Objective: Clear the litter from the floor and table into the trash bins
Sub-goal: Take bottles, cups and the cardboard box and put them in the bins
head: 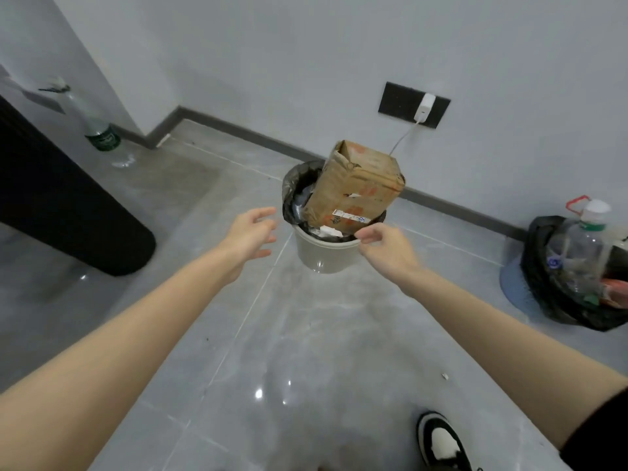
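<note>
A worn brown cardboard box (353,185) stands tilted in the small beige round trash bin with a black liner (328,249), sticking well above its rim. The left hand (249,234) hovers just left of the bin, fingers spread and empty. The right hand (387,246) hangs just right of it, fingers loosely curled, grasping nothing.

White charger (425,108) in black socket (401,100) (perhaps loose).
</note>
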`<state>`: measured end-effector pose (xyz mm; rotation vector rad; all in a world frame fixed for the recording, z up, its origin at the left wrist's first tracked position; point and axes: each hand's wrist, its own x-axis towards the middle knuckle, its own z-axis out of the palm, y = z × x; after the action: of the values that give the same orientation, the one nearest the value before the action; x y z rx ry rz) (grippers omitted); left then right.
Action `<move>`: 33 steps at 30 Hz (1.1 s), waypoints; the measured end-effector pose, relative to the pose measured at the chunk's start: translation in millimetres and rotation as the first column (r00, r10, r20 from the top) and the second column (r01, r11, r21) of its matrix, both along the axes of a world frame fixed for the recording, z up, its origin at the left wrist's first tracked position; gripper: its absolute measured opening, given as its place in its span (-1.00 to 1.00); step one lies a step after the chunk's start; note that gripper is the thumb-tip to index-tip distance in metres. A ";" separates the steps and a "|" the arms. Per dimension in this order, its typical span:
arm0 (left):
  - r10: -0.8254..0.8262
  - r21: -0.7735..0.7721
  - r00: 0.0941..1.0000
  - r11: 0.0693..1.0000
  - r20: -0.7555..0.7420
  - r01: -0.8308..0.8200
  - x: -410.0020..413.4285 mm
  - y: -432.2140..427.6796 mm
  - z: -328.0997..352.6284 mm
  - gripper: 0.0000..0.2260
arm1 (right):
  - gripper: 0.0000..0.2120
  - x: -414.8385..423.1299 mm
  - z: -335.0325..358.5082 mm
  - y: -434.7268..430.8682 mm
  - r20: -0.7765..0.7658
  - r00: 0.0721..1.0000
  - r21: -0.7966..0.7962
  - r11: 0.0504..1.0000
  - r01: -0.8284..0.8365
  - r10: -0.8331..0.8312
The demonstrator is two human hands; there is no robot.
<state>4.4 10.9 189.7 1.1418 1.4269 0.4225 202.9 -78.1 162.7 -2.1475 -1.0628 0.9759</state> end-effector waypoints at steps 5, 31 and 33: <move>0.016 -0.121 1.000 0.993 0.020 -0.013 -23.9 -14.3 88.8 -0.67 | -0.76 -27.8 89.6 -16.9 -0.063 0.994 -0.053 0.995 0.085 -0.089; -0.164 -0.192 0.984 0.970 -0.074 0.147 5.0 86.0 244.2 -0.67 | -0.70 -11.8 228.0 24.9 -0.250 0.755 -0.352 0.783 0.513 -0.607; -0.197 -0.189 0.975 0.966 -0.104 0.175 26.2 111.0 224.5 -0.66 | -0.70 8.2 207.2 43.6 -0.258 0.718 -0.403 0.747 0.529 -0.647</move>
<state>30.6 121.9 414.2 1.1581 1.4162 0.0904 211.1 -34.5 369.9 -2.1740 0.0104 1.2052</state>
